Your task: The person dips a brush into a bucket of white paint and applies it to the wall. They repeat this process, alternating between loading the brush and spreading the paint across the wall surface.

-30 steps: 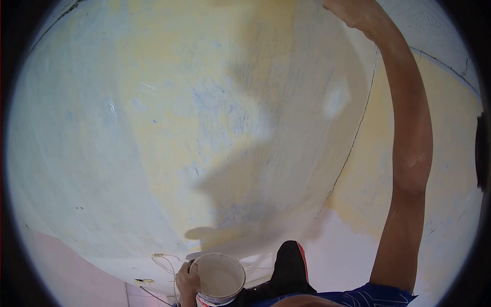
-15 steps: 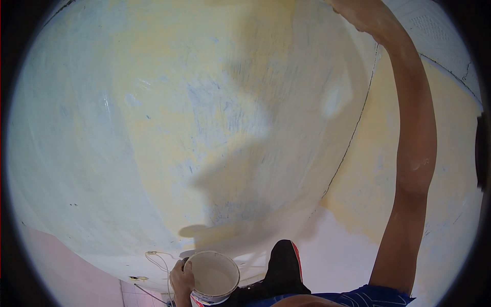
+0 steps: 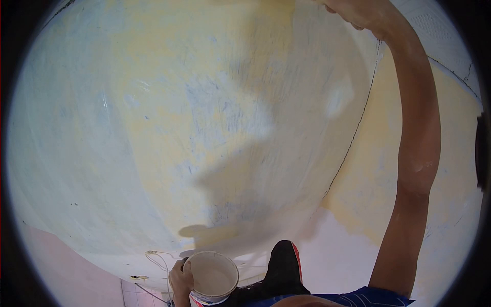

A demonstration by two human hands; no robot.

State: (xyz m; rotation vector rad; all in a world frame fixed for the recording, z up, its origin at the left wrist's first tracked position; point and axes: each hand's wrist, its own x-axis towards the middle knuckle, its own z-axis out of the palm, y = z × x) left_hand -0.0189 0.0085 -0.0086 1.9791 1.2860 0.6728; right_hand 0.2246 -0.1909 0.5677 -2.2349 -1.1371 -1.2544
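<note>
My left hand [image 3: 180, 280] grips the side of a white paint bucket [image 3: 212, 277] low in the view, close to my body. The bucket's inside is coated in whitish paint. My right arm reaches straight up, and my right hand [image 3: 358, 13] is at the top edge against the wall, mostly cut off. Whether it holds anything cannot be seen. The wall [image 3: 179, 128] ahead is patchy yellow, pale blue and white.
A dark corner seam [image 3: 353, 143] divides the wall from a yellow side wall [image 3: 460, 153]. A thin white cable [image 3: 156, 258] hangs low on the wall. Pink tiles [image 3: 66, 276] lie at the lower left. A black and red shape [image 3: 286, 266] is below.
My right arm has shifted slightly to the right and the hand has crept higher at the top edge. The bucket and my left hand moved a little to the left.
</note>
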